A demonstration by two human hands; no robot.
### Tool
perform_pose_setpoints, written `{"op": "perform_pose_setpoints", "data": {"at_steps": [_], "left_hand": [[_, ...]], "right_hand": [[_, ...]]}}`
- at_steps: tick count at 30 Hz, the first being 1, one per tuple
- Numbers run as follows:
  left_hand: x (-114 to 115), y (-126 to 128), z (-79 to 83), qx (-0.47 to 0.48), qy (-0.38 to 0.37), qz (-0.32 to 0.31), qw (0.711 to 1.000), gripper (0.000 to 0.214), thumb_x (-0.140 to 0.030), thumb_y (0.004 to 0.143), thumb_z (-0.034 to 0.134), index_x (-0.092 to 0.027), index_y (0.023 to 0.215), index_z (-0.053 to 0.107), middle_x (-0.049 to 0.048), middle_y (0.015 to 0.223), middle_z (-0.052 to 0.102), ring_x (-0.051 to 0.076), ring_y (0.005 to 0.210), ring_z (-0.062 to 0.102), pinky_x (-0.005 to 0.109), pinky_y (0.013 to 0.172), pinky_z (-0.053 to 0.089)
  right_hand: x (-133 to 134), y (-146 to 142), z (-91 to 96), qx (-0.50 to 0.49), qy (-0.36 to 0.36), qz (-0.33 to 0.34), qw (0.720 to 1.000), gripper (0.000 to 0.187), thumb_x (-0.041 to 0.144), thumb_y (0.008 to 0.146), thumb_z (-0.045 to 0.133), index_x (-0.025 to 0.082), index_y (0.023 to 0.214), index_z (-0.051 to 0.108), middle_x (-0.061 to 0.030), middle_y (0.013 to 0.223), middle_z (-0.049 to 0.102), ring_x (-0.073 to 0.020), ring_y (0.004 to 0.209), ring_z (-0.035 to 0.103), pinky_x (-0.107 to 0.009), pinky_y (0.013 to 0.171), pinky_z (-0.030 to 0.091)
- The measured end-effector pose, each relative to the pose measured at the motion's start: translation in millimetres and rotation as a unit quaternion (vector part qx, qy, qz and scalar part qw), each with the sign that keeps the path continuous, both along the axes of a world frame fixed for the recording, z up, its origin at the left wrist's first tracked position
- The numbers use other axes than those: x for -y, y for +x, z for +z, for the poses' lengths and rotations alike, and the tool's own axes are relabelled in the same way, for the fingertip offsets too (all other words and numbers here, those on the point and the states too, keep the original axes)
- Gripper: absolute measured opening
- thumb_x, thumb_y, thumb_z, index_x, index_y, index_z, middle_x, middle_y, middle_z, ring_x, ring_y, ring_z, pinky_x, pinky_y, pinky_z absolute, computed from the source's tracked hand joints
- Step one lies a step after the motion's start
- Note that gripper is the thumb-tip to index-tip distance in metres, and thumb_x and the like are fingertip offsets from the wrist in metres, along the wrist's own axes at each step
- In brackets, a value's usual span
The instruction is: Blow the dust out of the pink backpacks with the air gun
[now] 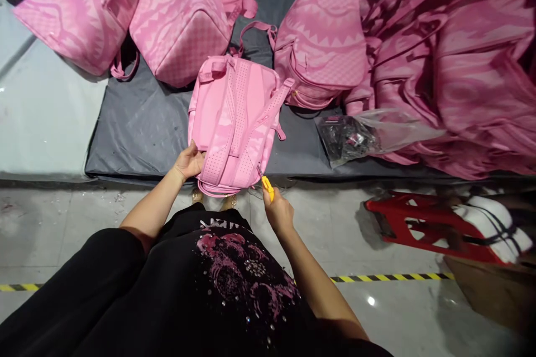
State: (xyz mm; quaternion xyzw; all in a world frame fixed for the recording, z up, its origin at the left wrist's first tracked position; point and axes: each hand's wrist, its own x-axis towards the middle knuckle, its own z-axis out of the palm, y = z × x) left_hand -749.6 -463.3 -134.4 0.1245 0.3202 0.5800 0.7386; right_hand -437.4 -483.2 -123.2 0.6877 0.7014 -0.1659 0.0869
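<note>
A small pink backpack (pixel 213 106) lies on the grey-covered table, its back panel and shoulder straps facing up, its near end at the table's front edge. My left hand (pixel 190 162) grips its lower left side, with some fingers hidden by the bag. My right hand (pixel 277 209) is closed round a yellow-handled tool (pixel 268 187) with a thin metal tip. That tip points at the bag's lower right corner, by the strap's end; whether it touches the fabric I cannot tell.
Other pink backpacks (pixel 180 22) stand behind, with another (pixel 322 44) to the right. A heap of pink bags (pixel 481 67) fills the far right. Before it lies a clear plastic bag (pixel 355 134) with dark contents. A red plastic stool (pixel 431 226) stands on the floor at right.
</note>
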Motion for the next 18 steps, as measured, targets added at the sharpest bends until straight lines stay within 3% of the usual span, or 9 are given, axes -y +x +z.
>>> {"op": "perform_pose_setpoints", "data": {"at_steps": [5,11,13,16,18], "left_hand": [[-14,6,6.9,0.005,0.044,-0.01,0.999,0.077,-0.071,0.091,0.042,-0.012,0.14,0.05,0.0205,0.12,0.069,0.034,0.13,0.057,0.056,0.111,0.043],[-30,14,7.7,0.006,0.035,-0.058,0.998,0.086,-0.075,0.094,0.021,-0.008,0.14,0.05,0.0208,0.116,0.071,0.034,0.13,0.057,0.055,0.109,0.045],[-32,14,9.4,0.0,0.039,-0.061,0.997,0.087,-0.075,0.094,0.018,-0.008,0.139,0.051,0.0205,0.115,0.071,0.033,0.13,0.058,0.053,0.108,0.046],[-34,16,12.1,-0.012,0.044,-0.061,0.997,0.085,-0.075,0.093,0.023,-0.008,0.137,0.052,0.0203,0.116,0.071,0.034,0.128,0.059,0.053,0.107,0.047],[-35,19,13.4,-0.02,0.032,-0.063,0.997,0.082,-0.075,0.092,0.029,-0.01,0.137,0.053,0.0201,0.116,0.071,0.033,0.126,0.06,0.053,0.107,0.047]], "right_hand": [[6,0,13.6,-0.026,-0.017,-0.059,0.998,0.054,0.053,0.105,0.025,0.017,0.13,0.056,-0.0154,0.101,0.074,-0.0276,0.095,0.071,-0.031,0.073,0.044],[3,-1,21.9,-0.055,-0.022,-0.109,0.992,0.057,0.054,0.104,0.024,0.019,0.136,0.054,-0.0148,0.107,0.073,-0.0281,0.101,0.069,-0.031,0.074,0.045],[19,6,23.2,-0.051,-0.023,-0.12,0.991,0.057,0.054,0.104,0.024,0.018,0.133,0.056,-0.0149,0.105,0.073,-0.0283,0.099,0.07,-0.03,0.073,0.044],[64,11,24.6,-0.033,-0.036,-0.128,0.991,0.054,0.052,0.105,0.022,0.018,0.129,0.057,-0.0136,0.097,0.074,-0.0285,0.091,0.071,-0.03,0.069,0.042],[93,3,24.4,-0.031,-0.065,-0.098,0.993,0.048,0.048,0.105,0.024,0.02,0.127,0.057,-0.0115,0.091,0.075,-0.028,0.087,0.072,-0.03,0.067,0.041]]}}
